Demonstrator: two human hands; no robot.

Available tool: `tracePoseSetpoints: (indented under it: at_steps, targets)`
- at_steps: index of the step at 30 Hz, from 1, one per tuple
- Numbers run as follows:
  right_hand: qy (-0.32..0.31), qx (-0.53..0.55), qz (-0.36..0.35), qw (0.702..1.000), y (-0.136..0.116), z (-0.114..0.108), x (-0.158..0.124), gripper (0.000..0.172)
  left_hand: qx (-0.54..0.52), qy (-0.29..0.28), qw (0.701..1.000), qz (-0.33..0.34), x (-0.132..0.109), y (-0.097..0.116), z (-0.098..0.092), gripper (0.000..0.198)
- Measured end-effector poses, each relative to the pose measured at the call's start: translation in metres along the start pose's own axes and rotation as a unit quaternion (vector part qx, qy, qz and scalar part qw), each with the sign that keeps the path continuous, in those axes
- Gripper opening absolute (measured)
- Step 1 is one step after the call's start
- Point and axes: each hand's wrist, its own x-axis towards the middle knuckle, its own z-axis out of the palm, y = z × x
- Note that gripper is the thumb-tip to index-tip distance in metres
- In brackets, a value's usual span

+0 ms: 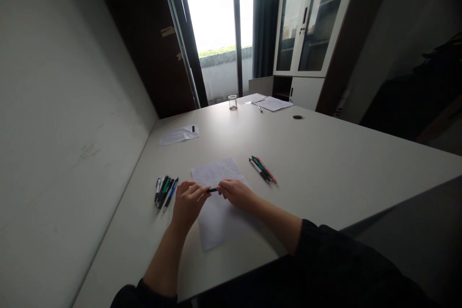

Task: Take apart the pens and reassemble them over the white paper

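Observation:
My left hand (189,200) and my right hand (235,192) meet over a sheet of paper (220,226) with lines of writing on its upper part. Between them is a dark pen (212,190), pinched at one end by each hand and held roughly level. The fingers cover both of its ends. Left of my left hand lies a group of several pens (165,193), black, green, blue and white. Beyond my right hand, a smaller group of pens (263,170) in white, green and red lies slantwise on the table.
The white table (325,168) runs along a wall (72,154) on the left. A paper with a dark mark (178,135) lies near the wall. At the far end stand a clear glass (233,102) and a stack of papers (273,104), with a pen (260,109) beside it. A round cable hole (298,117) is to the right.

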Motion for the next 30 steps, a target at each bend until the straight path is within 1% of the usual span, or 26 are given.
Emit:
tracePoseSetpoints:
  at_steps: [2,5,9,12,15,19,22,27,30]
  targets:
    - [-0.012,0.002,-0.008,1.0,-0.0002,0.0008,-0.0005,0.026,-0.002,-0.025,1.0,0.017,0.0,0.0042,0.0006,0.024]
    - [-0.018,-0.012,-0.014,1.0,-0.0007,0.0009,-0.0007,0.025,-0.031,-0.047,0.998,0.004,-0.0025,0.0053,0.004,0.024]
    - [-0.031,-0.041,-0.019,0.998,-0.0011,-0.0007,-0.0001,0.021,-0.075,-0.04,0.996,-0.028,-0.0066,0.0037,0.0081,0.02]
    - [-0.044,-0.057,-0.024,0.997,-0.0004,-0.0018,-0.0004,0.019,-0.062,-0.05,0.996,-0.033,-0.0076,0.0042,0.0092,0.02]
    - [-0.052,-0.072,-0.032,0.996,0.0012,-0.002,-0.0014,0.018,-0.034,-0.075,0.996,-0.029,-0.0076,0.0055,0.009,0.021]
    - [-0.045,-0.083,-0.043,0.995,0.0024,-0.0012,-0.0021,0.018,-0.031,-0.104,0.994,-0.033,-0.0075,0.0066,0.0083,0.021]
    - [-0.035,-0.076,-0.046,0.995,0.0013,-0.001,-0.0014,0.015,-0.037,-0.114,0.992,-0.043,-0.0067,0.0073,0.0069,0.021]
    - [-0.006,-0.064,-0.038,0.997,-0.0019,-0.0036,-0.0007,0.007,-0.051,-0.114,0.99,-0.057,-0.0059,0.0074,0.0034,0.022]
    - [0.002,-0.062,-0.033,0.998,-0.002,-0.0053,-0.0012,0.013,-0.06,-0.108,0.99,-0.061,-0.0067,0.0067,0.0024,0.022]
